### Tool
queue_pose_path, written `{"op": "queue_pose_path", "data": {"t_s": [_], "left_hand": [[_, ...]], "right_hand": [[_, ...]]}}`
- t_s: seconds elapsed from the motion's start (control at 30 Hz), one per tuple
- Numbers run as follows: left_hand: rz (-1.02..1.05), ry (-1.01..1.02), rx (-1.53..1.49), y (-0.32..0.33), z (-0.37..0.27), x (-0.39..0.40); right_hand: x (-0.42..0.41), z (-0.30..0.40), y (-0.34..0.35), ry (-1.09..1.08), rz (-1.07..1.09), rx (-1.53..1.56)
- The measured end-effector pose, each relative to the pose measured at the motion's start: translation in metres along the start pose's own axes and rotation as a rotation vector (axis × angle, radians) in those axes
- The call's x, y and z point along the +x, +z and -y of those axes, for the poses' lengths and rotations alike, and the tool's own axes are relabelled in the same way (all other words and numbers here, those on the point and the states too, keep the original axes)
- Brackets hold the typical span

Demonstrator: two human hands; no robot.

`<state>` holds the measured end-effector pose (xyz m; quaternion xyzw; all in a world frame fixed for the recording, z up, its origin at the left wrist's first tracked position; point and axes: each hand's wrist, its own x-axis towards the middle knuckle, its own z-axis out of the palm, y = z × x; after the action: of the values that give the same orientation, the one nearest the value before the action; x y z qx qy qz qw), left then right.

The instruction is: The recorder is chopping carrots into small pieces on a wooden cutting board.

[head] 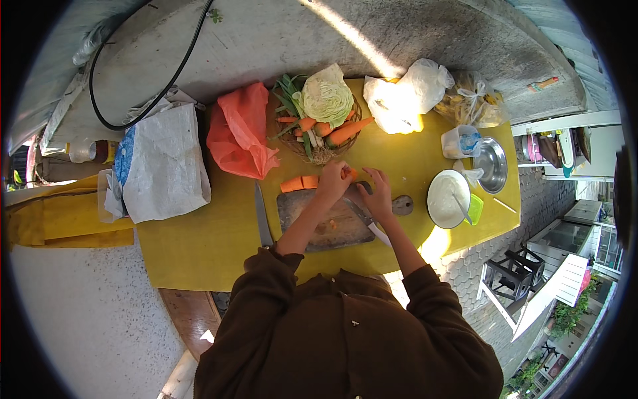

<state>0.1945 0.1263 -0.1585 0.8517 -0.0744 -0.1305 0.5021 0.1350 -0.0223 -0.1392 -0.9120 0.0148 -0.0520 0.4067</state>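
My left hand [333, 180] has its fingers around an orange carrot piece [352, 174] above the back edge of a worn wooden cutting board [319, 234]. Close by on the right, my right hand [377, 192] is bent with its fingers apart, near a dark round thing partly hidden behind it. A knife with a white handle [381, 234] lies across the board's right side, below my right hand. Cut carrot chunks [301, 183] rest behind the board, and small orange bits lie on it. Left of the board lies a long knife [261, 214].
A wicker basket [294, 145] holds cabbage, carrots and leeks at the back. Beside it are a red plastic bag [244, 132] and white plastic bags [428, 85]. A white bowl with a spoon [446, 199] and a metal bowl [491, 164] stand right; a white sack [164, 164] lies left.
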Motion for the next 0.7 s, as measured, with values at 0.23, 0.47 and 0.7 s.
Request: {"op": "queue_pose_path", "data": {"t_s": [0.23,0.47,0.7], "left_hand": [[0.280,-0.181,0.116,-0.027,-0.040,-0.003],[0.239,0.059,0.215,-0.024,-0.017,-0.004],[0.047,0.049,0.140,-0.038,-0.040,-0.013]], "right_hand": [[-0.009,-0.018,-0.009,0.144,0.024,0.076],[-0.026,0.005,-0.005,-0.044,0.081,0.098],[-0.082,0.038,0.012,-0.522,0.392,-0.006]]}}
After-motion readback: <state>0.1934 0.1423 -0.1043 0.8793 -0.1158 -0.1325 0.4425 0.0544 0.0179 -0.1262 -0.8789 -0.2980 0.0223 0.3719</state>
